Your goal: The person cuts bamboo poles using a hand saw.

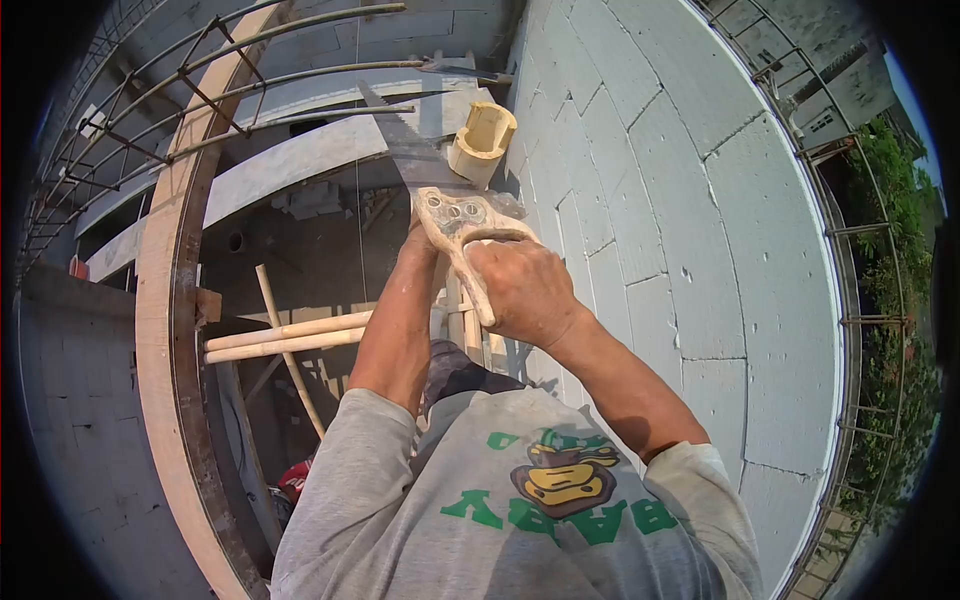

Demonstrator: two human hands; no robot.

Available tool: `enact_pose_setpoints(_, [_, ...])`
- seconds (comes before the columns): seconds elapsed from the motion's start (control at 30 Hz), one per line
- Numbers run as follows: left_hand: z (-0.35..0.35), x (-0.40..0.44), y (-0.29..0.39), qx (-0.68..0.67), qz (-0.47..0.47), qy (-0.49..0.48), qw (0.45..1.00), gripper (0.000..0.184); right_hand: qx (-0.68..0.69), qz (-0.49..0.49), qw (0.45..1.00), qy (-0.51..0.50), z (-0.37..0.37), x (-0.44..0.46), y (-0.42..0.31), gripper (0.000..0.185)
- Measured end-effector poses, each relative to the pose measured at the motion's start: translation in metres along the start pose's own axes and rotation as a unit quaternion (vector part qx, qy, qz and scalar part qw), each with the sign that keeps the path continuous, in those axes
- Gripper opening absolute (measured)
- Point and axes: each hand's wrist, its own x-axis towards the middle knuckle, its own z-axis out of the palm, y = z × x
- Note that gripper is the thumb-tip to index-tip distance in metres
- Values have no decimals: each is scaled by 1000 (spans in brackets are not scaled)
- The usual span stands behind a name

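My right hand (522, 288) is wrapped round the worn, pale handle of a handsaw (407, 140). The toothed blade points up and away, toward the board behind. My left hand (422, 236) is just behind the saw's handle, which hides its fingers; what it touches cannot be made out. Just beyond the handle, near the wall, stands a yellowish, hollow, U-shaped piece (484, 143), open at the top. A grey, blurred lump sits at its base, beside the blade.
A wall of grey blocks (690, 270) rises close on my right, with rebar cages along its outer side. A long timber beam (165, 260) runs down the left. Rebar (300, 70) juts in from upper left. Wooden poles (290, 335) cross a drop below.
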Motion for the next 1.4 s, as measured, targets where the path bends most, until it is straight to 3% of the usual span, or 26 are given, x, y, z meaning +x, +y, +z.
enact_pose_setpoints(0.2, [5,-1,28,80,-51,30,995,65,-40,39,995,-84,-87,-157,-43,18])
enact_pose_setpoints(0.3, [4,-3,39,122,-95,26,988,60,-56,6,997,-61,-67,-124,-16,17])
enact_pose_setpoints(0.33, [-1,-8,32,76,-27,3,997,55,-21,-12,998,-49,-50,-87,-1,17])
enact_pose_setpoints(0.43, [-10,8,26,96,-11,27,995,54,5,12,1000,-21,-3,5,3,21])
enact_pose_setpoints(0.6, [3,4,26,112,-51,-20,992,52,-29,8,999,-25,-55,-90,-16,17])
enact_pose_setpoints(0.67, [0,-6,40,84,-74,-5,994,51,-46,42,994,-90,-81,-151,-33,17])
enact_pose_setpoints(0.73, [4,-9,45,94,-35,56,993,52,-48,18,996,-76,-81,-143,-21,17])
enact_pose_setpoints(0.77, [6,-2,31,169,-26,45,984,55,-48,17,997,-62,-77,-136,-20,18])
enact_pose_setpoints(0.83, [-4,8,2,94,-45,-2,995,54,-49,-33,995,-79,-41,-79,7,18])
enact_pose_setpoints(0.9, [-1,13,13,132,44,51,989,52,-47,-90,994,-29,-16,-75,33,17])
enact_pose_setpoints(0.93, [9,6,12,148,75,73,983,51,-45,-73,996,-25,-28,-72,34,17])
enact_pose_setpoints(1.03, [-3,4,10,141,-71,-42,987,56,-46,-17,997,-54,-57,-97,-10,19])
enact_pose_setpoints(1.17, [-3,-3,30,157,-54,-28,986,69,-77,3,993,-89,-90,-155,-20,21])
enact_pose_setpoints(1.23, [1,-1,20,212,-15,15,977,66,-53,-2,997,-62,-89,-144,-18,22])
enact_pose_setpoints(1.3, [7,-6,35,224,-43,21,973,64,5,-35,999,-16,-57,-76,3,15])
enact_pose_setpoints(1.4, [1,-4,20,181,-43,12,982,63,-18,15,997,-71,2,26,-5,24])
